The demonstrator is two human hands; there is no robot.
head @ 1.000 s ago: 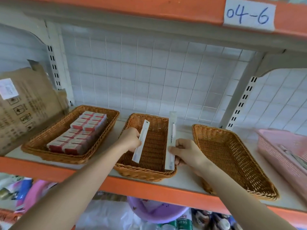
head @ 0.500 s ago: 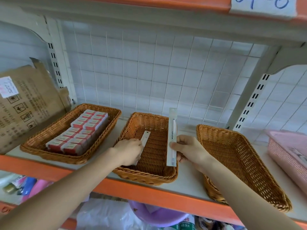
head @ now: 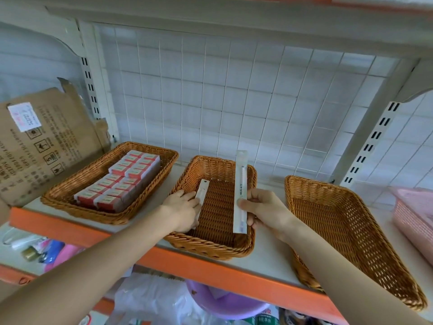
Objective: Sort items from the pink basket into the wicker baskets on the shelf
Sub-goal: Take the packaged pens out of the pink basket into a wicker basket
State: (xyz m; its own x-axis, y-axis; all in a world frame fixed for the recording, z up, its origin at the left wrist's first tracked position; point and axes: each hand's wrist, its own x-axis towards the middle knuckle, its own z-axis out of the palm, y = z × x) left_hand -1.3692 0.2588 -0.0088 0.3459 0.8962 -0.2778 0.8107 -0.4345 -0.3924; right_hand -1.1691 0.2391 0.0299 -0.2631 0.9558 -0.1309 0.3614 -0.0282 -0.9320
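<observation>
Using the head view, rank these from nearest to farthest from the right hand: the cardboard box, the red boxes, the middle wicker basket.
1. Middle wicker basket, just left of the right hand.
2. Red boxes, farther left in the left wicker basket.
3. Cardboard box, at the far left.

Our left hand [head: 182, 211] is down inside the middle wicker basket [head: 210, 248], gripping a slim white packet [head: 202, 192] near that basket's left wall. Our right hand [head: 262, 209] pinches a longer white packet [head: 240, 191], nearly upright, over the same basket's right side. Left of that basket sits another wicker basket [head: 77, 213] with red-and-white boxes [head: 119, 181]. Right of it there's a third wicker basket [head: 351, 231], then the pink basket [head: 412, 221].
</observation>
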